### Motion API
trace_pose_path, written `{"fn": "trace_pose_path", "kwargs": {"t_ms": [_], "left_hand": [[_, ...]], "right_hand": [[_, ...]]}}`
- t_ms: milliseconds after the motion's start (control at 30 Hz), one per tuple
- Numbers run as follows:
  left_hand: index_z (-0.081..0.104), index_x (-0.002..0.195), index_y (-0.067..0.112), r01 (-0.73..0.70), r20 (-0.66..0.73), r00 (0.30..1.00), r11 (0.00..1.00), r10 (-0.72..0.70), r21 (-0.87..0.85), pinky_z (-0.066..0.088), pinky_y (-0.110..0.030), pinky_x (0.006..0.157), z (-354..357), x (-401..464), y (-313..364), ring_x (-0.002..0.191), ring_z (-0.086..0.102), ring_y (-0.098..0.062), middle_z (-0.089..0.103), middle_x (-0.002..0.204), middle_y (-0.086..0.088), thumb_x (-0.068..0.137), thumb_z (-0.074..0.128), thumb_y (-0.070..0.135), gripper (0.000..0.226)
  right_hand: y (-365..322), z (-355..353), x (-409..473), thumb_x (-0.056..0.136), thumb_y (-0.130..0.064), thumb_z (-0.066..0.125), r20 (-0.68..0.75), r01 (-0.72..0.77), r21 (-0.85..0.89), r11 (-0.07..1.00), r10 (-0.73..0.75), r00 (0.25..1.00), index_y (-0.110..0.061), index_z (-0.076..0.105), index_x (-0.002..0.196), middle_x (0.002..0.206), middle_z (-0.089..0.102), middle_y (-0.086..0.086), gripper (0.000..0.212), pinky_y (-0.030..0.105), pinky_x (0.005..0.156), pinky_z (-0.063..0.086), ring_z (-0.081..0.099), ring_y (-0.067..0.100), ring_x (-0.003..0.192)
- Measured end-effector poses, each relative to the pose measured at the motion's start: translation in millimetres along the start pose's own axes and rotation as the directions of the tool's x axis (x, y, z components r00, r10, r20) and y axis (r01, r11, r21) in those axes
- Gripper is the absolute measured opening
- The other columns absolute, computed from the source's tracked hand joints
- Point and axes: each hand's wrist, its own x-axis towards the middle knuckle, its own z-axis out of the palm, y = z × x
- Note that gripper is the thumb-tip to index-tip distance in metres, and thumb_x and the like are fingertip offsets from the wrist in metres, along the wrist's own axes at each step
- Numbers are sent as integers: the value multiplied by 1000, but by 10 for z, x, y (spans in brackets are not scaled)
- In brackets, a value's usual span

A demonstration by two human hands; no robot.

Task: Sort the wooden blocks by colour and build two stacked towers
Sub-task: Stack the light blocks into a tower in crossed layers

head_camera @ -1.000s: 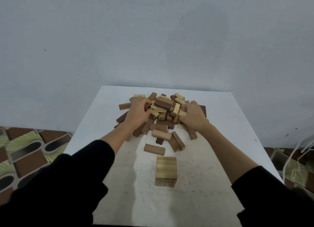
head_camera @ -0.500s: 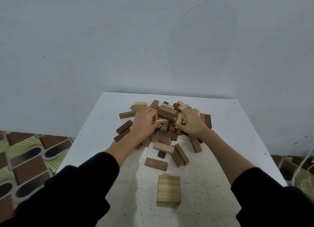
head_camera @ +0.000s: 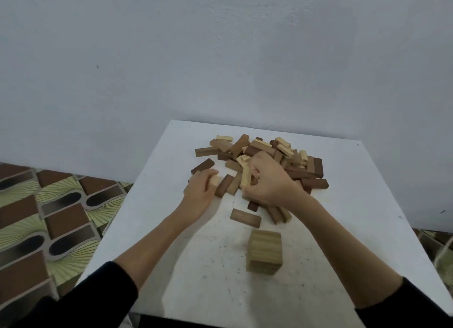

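Both hands at the block pile [head_camera: 264,160] — far half of the table [head_camera: 152,205].
Left hand [head_camera: 199,191] grips a pale block [head_camera: 213,181]; right hand [head_camera: 268,180] pinches another pale block [head_camera: 245,176] at the pile's near side.

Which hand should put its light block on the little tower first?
Probably the right hand: it pinches a light block almost straight behind the light tower. The left hand, also holding one, is farther off to the side.

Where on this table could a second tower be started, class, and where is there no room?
Bare patches: the near left of the white table, between the left forearm and the light stack; also right of that stack, toward the right edge. Crowded: the far middle, where the block pile and both hands sit.
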Motion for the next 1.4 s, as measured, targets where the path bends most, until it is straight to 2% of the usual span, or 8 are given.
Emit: {"fn": "trace_pose_path", "kwargs": {"t_ms": [133,333,600,700,867,1067,1300,1400], "left_hand": [[48,108,17,73,17,997,993,-72,-95,37,-8,63,-219,-374,-82,69,46,-5,50,80,9,88,60,6,26],[54,102,23,114,62,991,993,-116,36,39,-12,60,-516,-766,-374,61,47,-5,57,76,0,74,73,8,36],[56,112,18,12,65,997,968,-29,250,32,-4,73,-619,-884,-542,84,40,-4,50,100,7,62,88,31,62],[54,115,19,13,56,998,965,-29,263,27,0,79,-619,-895,-589,98,33,-7,41,110,7,63,87,34,64],[54,119,19,24,97,994,963,-52,270,27,-12,79,-615,-876,-583,104,32,-9,40,112,7,64,86,35,66],[48,129,18,31,147,987,969,-69,244,27,-11,82,-612,-840,-552,107,30,-4,40,122,5,65,86,32,76],[43,134,17,42,203,975,975,-88,219,36,-4,71,-675,-822,-478,92,41,-3,40,124,4,66,86,20,80],[44,132,15,32,201,977,982,-70,185,37,0,68,-656,-834,-463,83,46,0,42,123,1,67,85,14,77]], "right_hand": [[-527,398,-146,84,-10,60,131,100,-155,983,-80,988,-20,32,68,93,36,0,35,17,61,33,39,14,83],[-723,1074,-227,85,-8,60,269,135,-195,972,-79,960,-7,56,97,103,55,11,12,26,65,34,50,20,85],[-707,1352,-137,75,-25,75,209,0,-191,982,41,977,-12,43,94,118,36,10,40,25,77,30,38,23,104],[-719,1347,-147,73,-5,64,52,-86,-130,988,93,994,-11,32,94,120,28,10,38,23,86,31,32,25,110],[-663,1366,-200,89,1,48,8,-171,-55,984,171,985,-1,39,123,132,31,19,35,26,97,32,36,29,119],[-565,1381,-296,92,-28,56,-165,-281,-194,940,251,954,-8,53,114,115,50,7,30,30,89,40,43,20,105],[-570,1380,-266,98,-10,39,-53,-258,4,966,258,965,-4,51,123,122,48,10,28,19,78,33,44,16,99],[-562,1402,-258,94,-1,41,-6,-247,86,965,249,969,-4,54,122,120,50,11,31,22,82,44,49,18,98]]}}
